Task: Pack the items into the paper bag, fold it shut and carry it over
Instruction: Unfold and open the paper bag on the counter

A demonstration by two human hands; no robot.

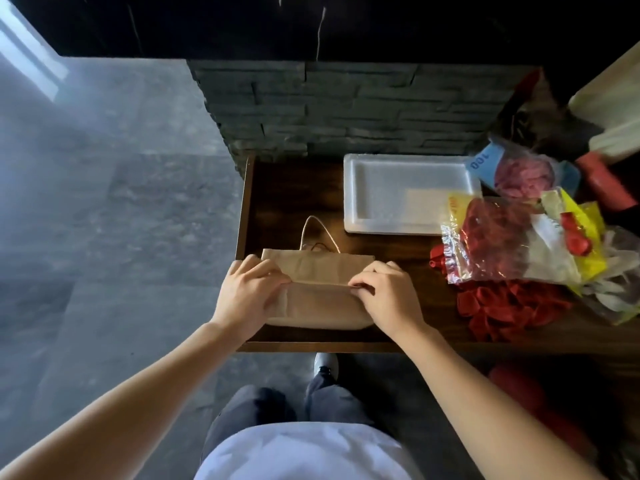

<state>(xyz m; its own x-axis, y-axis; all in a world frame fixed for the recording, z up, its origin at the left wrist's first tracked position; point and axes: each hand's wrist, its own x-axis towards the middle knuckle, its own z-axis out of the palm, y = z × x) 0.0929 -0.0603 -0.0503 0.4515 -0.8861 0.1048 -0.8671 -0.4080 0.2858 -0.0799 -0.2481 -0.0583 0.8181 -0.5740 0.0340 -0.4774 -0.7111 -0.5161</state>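
Grey stone floor tiles (104, 209) fill the left of the view, bounded at the rear by a dark stacked-stone wall (346, 105); against this wall stands a dark brown wooden table (277, 188), seen from above. Near the table's left front corner lies the brown paper bag (318, 271), flat on its side, its upper portion creased over along a horizontal fold and its pale twisted-paper handle (317, 230) looping toward the wall. The left hand (247, 294) grips the bag's left end, fingers curled and thumb pressing on the fold line. The right hand (388, 294) mirrors it at the right end, fingers bent and fingertips pinching the same crease. Behind and to the right of the bag, a white rectangular foam tray (381, 192) rests on the table. Farther right, a clear plastic packet of red balloons with a yellow header (502, 244) overlaps the tray's corner, with loose red balloons (502, 306) heaped in front of it and a blue-labelled clear packet of pink balloons (519, 171) behind it. Below the table edge, the person's dark trousers (263, 410) and white shirt (298, 452) appear.
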